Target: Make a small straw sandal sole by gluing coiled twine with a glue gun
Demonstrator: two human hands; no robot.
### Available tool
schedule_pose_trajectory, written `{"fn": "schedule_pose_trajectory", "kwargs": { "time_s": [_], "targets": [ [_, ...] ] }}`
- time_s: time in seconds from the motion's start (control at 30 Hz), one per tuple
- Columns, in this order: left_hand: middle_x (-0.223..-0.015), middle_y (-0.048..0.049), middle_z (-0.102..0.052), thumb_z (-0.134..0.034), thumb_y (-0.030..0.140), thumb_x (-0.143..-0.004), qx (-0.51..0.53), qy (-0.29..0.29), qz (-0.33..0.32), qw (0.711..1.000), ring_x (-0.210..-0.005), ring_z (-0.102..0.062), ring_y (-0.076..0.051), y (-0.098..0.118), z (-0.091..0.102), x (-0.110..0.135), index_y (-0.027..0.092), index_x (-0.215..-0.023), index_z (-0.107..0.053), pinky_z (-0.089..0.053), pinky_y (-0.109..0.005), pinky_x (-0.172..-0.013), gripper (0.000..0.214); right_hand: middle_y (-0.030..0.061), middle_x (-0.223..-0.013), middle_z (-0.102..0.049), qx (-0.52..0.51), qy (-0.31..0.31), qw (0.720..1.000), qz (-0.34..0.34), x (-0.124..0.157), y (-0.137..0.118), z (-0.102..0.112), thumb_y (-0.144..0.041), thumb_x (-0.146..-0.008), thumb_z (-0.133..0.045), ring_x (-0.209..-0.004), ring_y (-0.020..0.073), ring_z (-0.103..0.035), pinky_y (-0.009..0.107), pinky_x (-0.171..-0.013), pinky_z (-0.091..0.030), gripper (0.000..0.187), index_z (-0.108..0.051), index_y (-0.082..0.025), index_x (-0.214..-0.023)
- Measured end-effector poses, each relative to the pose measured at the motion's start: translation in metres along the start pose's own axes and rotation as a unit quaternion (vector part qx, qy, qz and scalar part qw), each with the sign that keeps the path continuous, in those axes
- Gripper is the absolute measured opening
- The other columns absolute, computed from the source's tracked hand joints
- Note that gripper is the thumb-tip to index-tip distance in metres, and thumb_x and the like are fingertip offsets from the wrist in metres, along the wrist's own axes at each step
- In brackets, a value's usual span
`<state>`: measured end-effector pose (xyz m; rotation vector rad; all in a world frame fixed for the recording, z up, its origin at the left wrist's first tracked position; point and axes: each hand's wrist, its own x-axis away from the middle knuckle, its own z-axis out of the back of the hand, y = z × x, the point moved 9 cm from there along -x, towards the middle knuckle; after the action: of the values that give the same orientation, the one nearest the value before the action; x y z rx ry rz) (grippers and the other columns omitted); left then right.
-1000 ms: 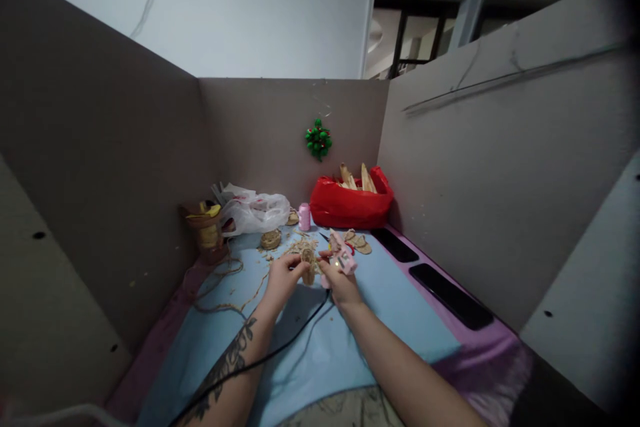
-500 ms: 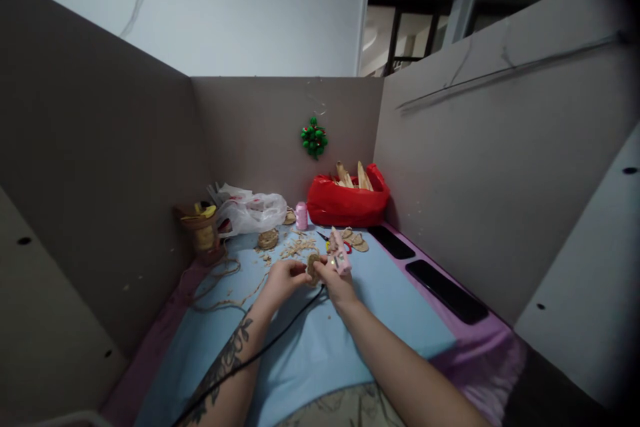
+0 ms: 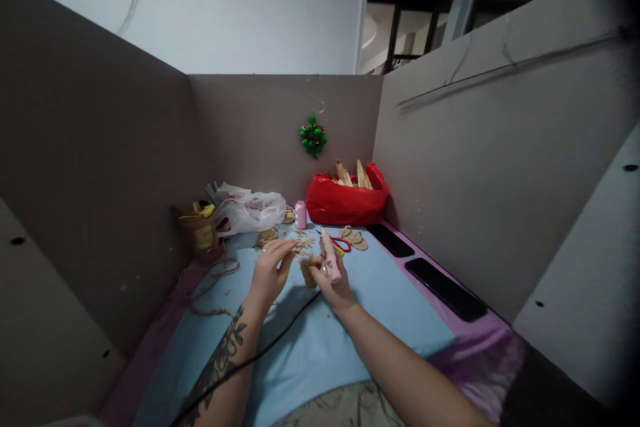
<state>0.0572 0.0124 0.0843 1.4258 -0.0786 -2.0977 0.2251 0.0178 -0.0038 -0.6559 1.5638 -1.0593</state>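
- Right hand (image 3: pixel 338 283): wrapped around a pink hot-glue gun (image 3: pixel 330 261), nozzle towards 12 o'clock, while thumb and fingers also pinch a straw-coloured fibre piece (image 3: pixel 309 271), the thing being worked, just left of the gun
- Left hand (image 3: pixel 270 270): at 9 o'clock from the piece, apart from it, fingers loosely bent and close together, thumb below; I cannot tell whether a strand is pinched between them
- Step in hand, as I judge it: gluing fibre onto the small piece, with the left hand reaching towards the pale shreds (image 3: pixel 305 241) at 12 o'clock
- The next move would seem to call for a shred picked up cleanly, the piece held steady, and fingertips kept off the hot nozzle
- Close around the piece: red-handled scissors (image 3: pixel 342 244) and flat oval woven pieces (image 3: pixel 355 239) towards 2 o'clock, coiled rope disc (image 3: pixel 267 236) at 10 to 11
- Farther out: pink thread spool (image 3: pixel 301 215) at 12, red plastic bag (image 3: pixel 345 203) of dried husks (image 3: pixel 364 175) near 1, white plastic bag (image 3: pixel 257 211) at 11, loose twine (image 3: pixel 215 311) at 8
- Black cord (image 3: pixel 287 325) runs off towards 7 o'clock over the left forearm, so slack matters when turning the gun
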Motion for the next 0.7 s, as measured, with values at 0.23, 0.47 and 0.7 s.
{"fn": "schedule_pose_trajectory", "kwargs": {
  "time_s": [0.23,0.47,0.7],
  "targets": [
    [-0.098,-0.0098,-0.073,-0.056,0.019,-0.087,0.003,-0.115,0.030,0.993,-0.089,-0.067,-0.019,-0.017,-0.023,0.004,0.019,-0.104,-0.070,-0.053,-0.032,-0.082,0.022,0.0021,-0.088,-0.063,0.047,-0.015,0.999,0.001,0.002,-0.008,-0.002,-0.026,-0.074,-0.061,-0.081,0.0196,-0.064,0.034,-0.079,-0.053,0.064,-0.043,-0.022,-0.136],
    [-0.090,-0.0072,-0.071,-0.055,0.022,-0.088,-0.063,-0.122,-0.019,0.990,-0.080,-0.065,-0.016,-0.010,-0.019,0.005,0.023,-0.100,-0.073,-0.052,-0.026,-0.073,0.022,0.0011,-0.083,-0.067,0.059,-0.004,0.998,0.000,0.000,-0.004,-0.001,-0.028,-0.073,-0.060,-0.076,0.0197,-0.065,0.033,-0.074,-0.050,0.036,-0.054,-0.022,-0.107],
    [-0.085,-0.0062,-0.070,-0.054,0.020,-0.089,-0.164,-0.153,-0.055,0.973,-0.075,-0.062,-0.015,-0.007,-0.017,0.006,0.026,-0.100,-0.075,-0.047,-0.026,-0.070,0.024,-0.0005,-0.081,-0.066,0.044,0.002,0.999,-0.015,0.000,-0.005,0.000,-0.027,-0.071,-0.063,-0.074,0.0187,-0.064,0.032,-0.072,-0.051,0.031,-0.054,-0.023,-0.100]
  ]
}}
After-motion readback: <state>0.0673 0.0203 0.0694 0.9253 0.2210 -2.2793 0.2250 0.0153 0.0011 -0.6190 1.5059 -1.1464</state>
